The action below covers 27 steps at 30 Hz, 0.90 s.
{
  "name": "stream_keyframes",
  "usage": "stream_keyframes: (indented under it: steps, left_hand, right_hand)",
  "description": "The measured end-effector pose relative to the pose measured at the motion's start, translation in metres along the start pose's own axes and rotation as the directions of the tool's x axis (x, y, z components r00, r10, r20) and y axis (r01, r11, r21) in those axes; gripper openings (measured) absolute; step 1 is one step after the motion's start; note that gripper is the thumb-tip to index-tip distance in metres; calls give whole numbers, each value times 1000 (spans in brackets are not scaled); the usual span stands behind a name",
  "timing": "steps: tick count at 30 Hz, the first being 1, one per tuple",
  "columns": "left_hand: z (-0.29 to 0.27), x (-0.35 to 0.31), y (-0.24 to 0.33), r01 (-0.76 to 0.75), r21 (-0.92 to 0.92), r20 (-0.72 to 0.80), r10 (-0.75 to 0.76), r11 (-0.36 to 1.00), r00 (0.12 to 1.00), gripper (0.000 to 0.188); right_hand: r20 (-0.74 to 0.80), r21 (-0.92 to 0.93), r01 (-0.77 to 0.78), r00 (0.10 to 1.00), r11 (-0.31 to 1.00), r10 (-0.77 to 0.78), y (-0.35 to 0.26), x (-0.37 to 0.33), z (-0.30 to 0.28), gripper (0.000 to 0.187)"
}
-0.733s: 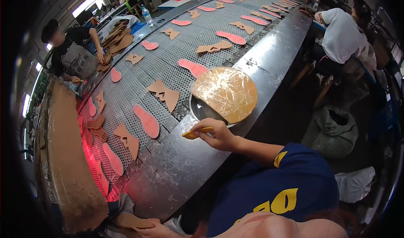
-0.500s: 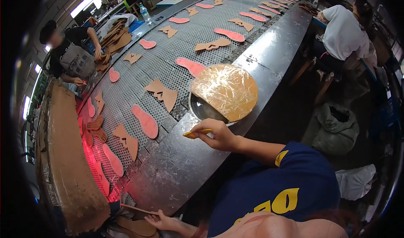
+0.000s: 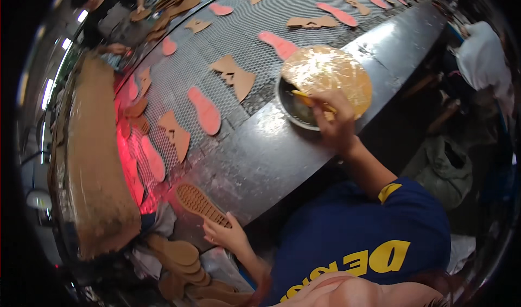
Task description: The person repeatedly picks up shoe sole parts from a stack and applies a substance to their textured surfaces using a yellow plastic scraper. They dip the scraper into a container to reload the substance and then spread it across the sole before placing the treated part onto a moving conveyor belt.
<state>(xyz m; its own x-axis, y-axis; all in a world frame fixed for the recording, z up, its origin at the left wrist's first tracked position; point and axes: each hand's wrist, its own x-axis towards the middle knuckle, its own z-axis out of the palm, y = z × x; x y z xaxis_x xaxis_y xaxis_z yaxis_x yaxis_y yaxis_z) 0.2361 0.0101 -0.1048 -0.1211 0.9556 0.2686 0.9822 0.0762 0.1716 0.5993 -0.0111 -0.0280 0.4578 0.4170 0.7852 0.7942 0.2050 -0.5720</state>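
Observation:
My left hand (image 3: 228,234) grips the heel end of a brown shoe outsole (image 3: 196,199), its treaded face showing, beside the metal table edge. My right hand (image 3: 337,123) is closed around a slim yellow-handled tool (image 3: 303,96) over the opening of a round metal pot (image 3: 292,117). The tool's working end is hard to make out. A tan disc (image 3: 325,68) wrapped in clear film covers most of the pot. Close by on the mesh belt lie a pink insole (image 3: 205,112) and a tan cut-out piece (image 3: 234,77).
The mesh conveyor belt (image 3: 190,57) carries several pink insoles and tan pieces toward a red-lit opening beside a brown cover (image 3: 95,160). Several soles (image 3: 179,254) are stacked at lower left. Across the belt a person (image 3: 111,22) handles brown pieces; another person (image 3: 480,57) sits at right.
My right hand has moved up and right to the pot with the yellow-handled tool. My left hand has raised the outsole and turned its tread into view. The view has shifted.

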Motion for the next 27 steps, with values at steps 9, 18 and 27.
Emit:
stream_keyframes:
  steps: [9, 18, 27]
  left_hand:
    - [-8, -8, 7, 160, -921, 137, -90, 355, 986, 76]
    - [5, -3, 12, 487, -319, 379, 362, -813, 852, 77]
    - [-30, -12, 62, 651, -682, 448, 514, -333, 732, 75]
  right_hand:
    - [252, -93, -29, 966, 995, 52, 39, -14, 8, 15]
    - [152, 46, -121, 982, 992, 113, 45, -15, 6, 13]
    - [233, 240, -468, 878, 850, 418, 53, -18, -5, 13]
